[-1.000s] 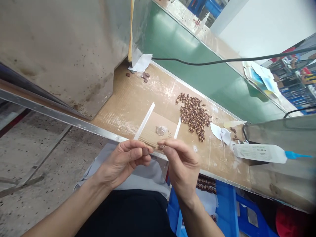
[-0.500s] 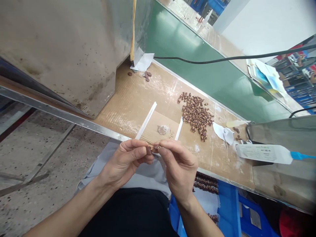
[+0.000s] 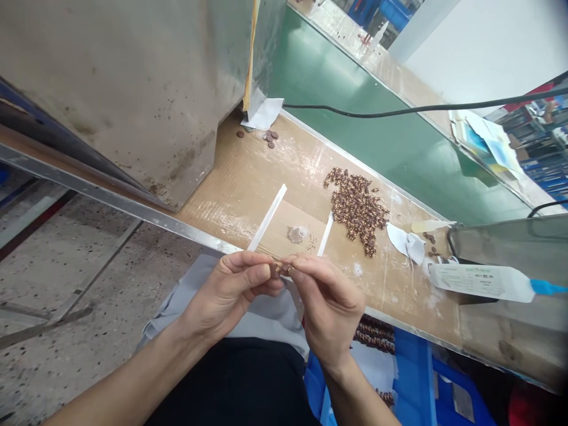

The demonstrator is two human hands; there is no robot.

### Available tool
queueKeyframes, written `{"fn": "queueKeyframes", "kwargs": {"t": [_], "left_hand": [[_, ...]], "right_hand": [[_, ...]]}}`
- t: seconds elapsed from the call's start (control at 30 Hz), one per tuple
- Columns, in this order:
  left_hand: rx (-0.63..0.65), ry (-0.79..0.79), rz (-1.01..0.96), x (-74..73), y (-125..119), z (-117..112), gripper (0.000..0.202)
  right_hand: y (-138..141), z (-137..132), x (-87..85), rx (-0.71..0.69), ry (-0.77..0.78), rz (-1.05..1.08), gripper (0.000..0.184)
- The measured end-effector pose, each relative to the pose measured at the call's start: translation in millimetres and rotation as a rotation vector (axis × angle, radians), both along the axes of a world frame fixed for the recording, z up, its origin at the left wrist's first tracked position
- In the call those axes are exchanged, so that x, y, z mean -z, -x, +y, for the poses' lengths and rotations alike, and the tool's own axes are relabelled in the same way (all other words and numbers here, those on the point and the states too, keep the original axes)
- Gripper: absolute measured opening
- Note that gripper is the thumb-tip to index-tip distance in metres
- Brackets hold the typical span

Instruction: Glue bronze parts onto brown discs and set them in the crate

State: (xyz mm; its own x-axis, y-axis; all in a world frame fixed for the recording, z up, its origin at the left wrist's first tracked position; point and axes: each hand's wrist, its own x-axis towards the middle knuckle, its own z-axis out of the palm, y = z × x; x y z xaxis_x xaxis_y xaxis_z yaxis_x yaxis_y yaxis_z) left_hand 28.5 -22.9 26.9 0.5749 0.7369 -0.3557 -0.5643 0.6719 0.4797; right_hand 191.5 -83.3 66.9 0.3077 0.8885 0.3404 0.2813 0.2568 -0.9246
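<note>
Left hand [image 3: 231,290] and right hand [image 3: 326,302] pinched together on a tiny brown part [image 3: 279,268], just over the counter [image 3: 248,171] edge. Heap of brown parts [image 3: 357,207] loose on the counter; blue bin [image 3: 410,378] below holding more.

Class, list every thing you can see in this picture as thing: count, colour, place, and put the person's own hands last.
small part: one, brown, pinched between both hands' fingertips
pile of small parts: many, brown and gold, on the bench
white strips: two, white, flat on the bench beyond the hands
brown discs: a few, far end of the bench
glue tube: one, white with blue tip, right of the bench
bench: one, tan
conveyor belt: one, green, behind the bench
cable: one, black, above the belt
blue bin: one, under the bench
left hand: pinching the part
right hand: pinching the part
</note>
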Motion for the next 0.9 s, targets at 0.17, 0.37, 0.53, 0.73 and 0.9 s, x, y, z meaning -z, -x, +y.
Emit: {"fn": "queueKeyframes", "kwargs": {"t": [0.17,0.37,0.53,0.73,0.9], "left_hand": [[-0.034,0.032,0.045,-11.0,-2,-4,0.019],[-0.032,0.039,0.080,-18.1,-1,-7,0.016],[-0.026,0.036,0.110,-18.7,0,-6,0.016],[-0.035,0.014,0.166,-23.8,-2,-5,0.017],[-0.049,0.006,0.203,-24.1,-7,-8,0.017]], "right_hand": [[-1,1,2.5,0.021,-0.126,-0.133,0.035],[-5,1,6.0,0.038,-0.183,-0.224,0.037],[-6,-1,5.5,0.016,-0.161,-0.218,0.044],[-5,-3,8.4,0.033,-0.194,-0.251,0.049],[-8,-6,13.2,0.053,-0.206,-0.261,0.051]]}}
